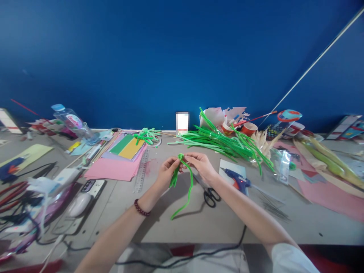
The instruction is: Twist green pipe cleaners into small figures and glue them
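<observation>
Both hands meet over the middle of the table around a bright green pipe cleaner piece (pixel 181 156), coiled into a small knob on top. My left hand (pixel 168 171) pinches the bundled strands just under the knob. The fingertips of my right hand (pixel 201 165) are closed at the knob's right side, on the pipe cleaner. One long loose end (pixel 190 193) curves down toward the table between the forearms. Black-handled scissors (pixel 212 196) lie under my right wrist, their blades partly hidden by the hand.
A heap of green pipe cleaners (pixel 222 144) lies at the back right. A blue glue gun (pixel 237 180) rests on white paper right of my hand. On the left are pink paper sheets (pixel 113 168), a clear ruler (pixel 141 172) and a phone with a mouse (pixel 80 204). A black cable (pixel 182 261) crosses the front.
</observation>
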Demonstrator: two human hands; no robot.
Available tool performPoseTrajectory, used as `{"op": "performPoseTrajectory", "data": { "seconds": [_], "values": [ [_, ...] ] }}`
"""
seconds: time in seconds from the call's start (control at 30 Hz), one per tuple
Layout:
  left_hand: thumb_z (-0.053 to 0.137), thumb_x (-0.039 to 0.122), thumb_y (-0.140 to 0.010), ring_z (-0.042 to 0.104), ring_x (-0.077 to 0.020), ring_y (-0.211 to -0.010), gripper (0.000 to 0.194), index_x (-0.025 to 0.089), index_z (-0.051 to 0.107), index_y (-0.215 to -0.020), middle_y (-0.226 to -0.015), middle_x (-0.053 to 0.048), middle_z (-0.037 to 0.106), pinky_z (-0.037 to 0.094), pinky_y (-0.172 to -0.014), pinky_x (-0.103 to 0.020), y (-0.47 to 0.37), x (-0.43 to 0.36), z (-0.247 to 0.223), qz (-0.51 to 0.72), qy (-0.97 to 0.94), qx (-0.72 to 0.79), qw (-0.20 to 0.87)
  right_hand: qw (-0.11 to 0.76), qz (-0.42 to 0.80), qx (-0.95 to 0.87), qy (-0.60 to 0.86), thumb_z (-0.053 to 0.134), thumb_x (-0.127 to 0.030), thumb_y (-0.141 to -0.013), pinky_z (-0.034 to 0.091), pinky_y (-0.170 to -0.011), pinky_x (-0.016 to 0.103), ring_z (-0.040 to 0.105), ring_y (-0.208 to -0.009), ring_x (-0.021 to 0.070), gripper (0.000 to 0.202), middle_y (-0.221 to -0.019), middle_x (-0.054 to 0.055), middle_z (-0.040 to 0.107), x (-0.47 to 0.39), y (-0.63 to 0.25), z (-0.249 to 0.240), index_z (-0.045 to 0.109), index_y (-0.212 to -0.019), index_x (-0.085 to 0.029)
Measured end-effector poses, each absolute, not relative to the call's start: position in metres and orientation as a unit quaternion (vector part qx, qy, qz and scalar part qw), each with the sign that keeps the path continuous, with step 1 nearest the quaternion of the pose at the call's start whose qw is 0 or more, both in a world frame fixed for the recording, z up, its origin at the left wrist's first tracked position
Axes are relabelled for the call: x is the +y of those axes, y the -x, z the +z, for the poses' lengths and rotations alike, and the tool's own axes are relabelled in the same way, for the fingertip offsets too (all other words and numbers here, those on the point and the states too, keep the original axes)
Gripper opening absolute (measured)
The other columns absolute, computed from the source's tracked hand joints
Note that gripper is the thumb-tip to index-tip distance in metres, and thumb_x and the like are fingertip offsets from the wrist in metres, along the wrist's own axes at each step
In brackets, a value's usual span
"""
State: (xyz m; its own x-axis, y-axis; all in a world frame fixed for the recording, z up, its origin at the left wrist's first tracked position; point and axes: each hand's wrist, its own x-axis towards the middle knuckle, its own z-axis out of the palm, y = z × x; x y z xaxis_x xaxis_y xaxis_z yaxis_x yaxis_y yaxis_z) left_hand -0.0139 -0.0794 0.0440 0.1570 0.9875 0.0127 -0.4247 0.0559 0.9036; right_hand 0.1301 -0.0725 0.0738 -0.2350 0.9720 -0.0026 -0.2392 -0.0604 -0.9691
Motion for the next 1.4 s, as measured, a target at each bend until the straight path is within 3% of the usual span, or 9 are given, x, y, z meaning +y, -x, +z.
{"op": "performPoseTrajectory", "data": {
  "seconds": [0.2, 0.43, 0.6, 0.83, 1.2, 1.4],
  "values": [
    [0.072, 0.042, -0.069, 0.053, -0.0077, -0.05, 0.03, 0.014, 0.061, -0.07, -0.062, 0.001, 0.061, 0.046, -0.052, -0.021, 0.014, -0.078, 0.036, 0.541, -0.471, 0.356, 0.599, 0.492, 0.54, -0.53, 0.431, 0.07, -0.035, -0.066, 0.05, -0.063, 0.027, 0.061, -0.061, 0.0147, 0.023, -0.064, 0.003, 0.067, -0.071, -0.132, 0.071, 0.072, -0.075, -0.014],
    [0.065, 0.04, -0.077, 0.054, -0.0086, -0.056, 0.025, 0.015, 0.06, -0.074, -0.066, 0.001, 0.059, 0.045, -0.057, -0.022, 0.016, -0.081, 0.032, 0.535, -0.538, 0.383, 0.526, 0.506, 0.433, -0.591, 0.455, 0.063, -0.027, -0.072, 0.051, -0.061, 0.026, 0.064, -0.064, 0.0163, 0.015, -0.07, 0.004, 0.068, -0.075, -0.132, 0.065, 0.072, -0.076, -0.015],
    [0.066, 0.041, -0.075, 0.054, -0.0096, -0.056, 0.027, 0.016, 0.06, -0.073, -0.065, 0.0, 0.059, 0.046, -0.056, -0.023, 0.015, -0.08, 0.032, 0.551, -0.516, 0.372, 0.54, 0.511, 0.404, -0.618, 0.441, 0.06, -0.028, -0.076, 0.052, -0.064, 0.027, 0.065, -0.07, 0.0172, 0.017, -0.077, 0.005, 0.069, -0.072, -0.131, 0.064, 0.073, -0.076, -0.017],
    [0.071, 0.039, -0.07, 0.055, -0.0093, -0.058, 0.026, 0.016, 0.061, -0.076, -0.068, 0.0, 0.062, 0.045, -0.06, -0.023, 0.017, -0.076, 0.031, 0.601, -0.475, 0.393, 0.509, 0.517, 0.484, -0.573, 0.413, 0.064, -0.039, -0.075, 0.055, -0.072, 0.031, 0.067, -0.077, 0.019, 0.029, -0.087, 0.008, 0.071, -0.073, -0.13, 0.064, 0.07, -0.092, -0.016],
    [0.079, 0.034, -0.058, 0.053, -0.0077, -0.059, 0.031, 0.016, 0.058, -0.069, -0.069, 0.002, 0.059, 0.044, -0.06, -0.022, 0.008, -0.084, 0.041, 0.586, -0.437, 0.4, 0.553, 0.493, 0.358, -0.632, 0.479, 0.059, -0.025, -0.074, 0.049, -0.082, 0.035, 0.066, -0.086, 0.0225, 0.015, -0.086, 0.005, 0.073, -0.075, -0.131, 0.063, 0.072, -0.081, -0.02],
    [0.076, 0.032, -0.063, 0.055, -0.0086, -0.063, 0.025, 0.015, 0.059, -0.07, -0.072, 0.001, 0.06, 0.045, -0.062, -0.023, 0.007, -0.085, 0.035, 0.599, -0.446, 0.4, 0.531, 0.504, 0.283, -0.657, 0.484, 0.057, -0.025, -0.077, 0.049, -0.078, 0.032, 0.065, -0.081, 0.021, 0.017, -0.085, 0.005, 0.072, -0.079, -0.128, 0.061, 0.072, -0.085, -0.021]
  ]
}}
